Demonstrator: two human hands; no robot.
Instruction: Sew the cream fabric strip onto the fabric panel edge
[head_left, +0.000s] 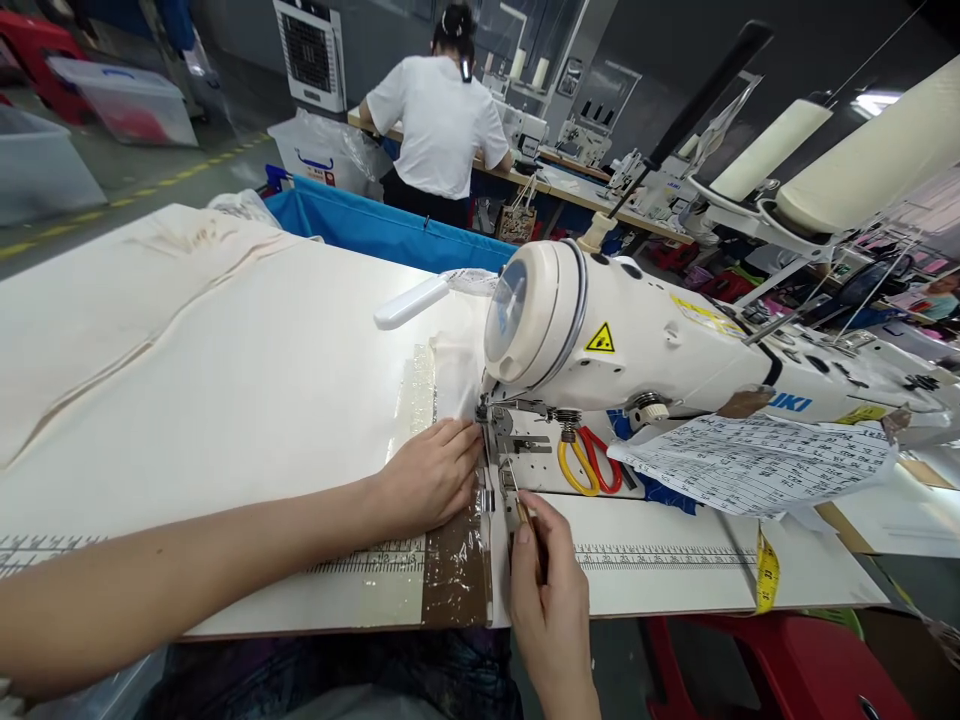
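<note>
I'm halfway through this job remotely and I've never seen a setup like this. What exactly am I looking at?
There is no robot here: one picture, from a camera worn on a person's head, looking forward and down at their bare hands. The big white machine is a sewing machine, set in a white table. The left hand rests beside the needle area, at a strip of white fabric. The right hand holds a thin pointed tool. Around them are pale cloth, yellow and red scissor handles, a written sheet and a yellow tape measure.
</note>
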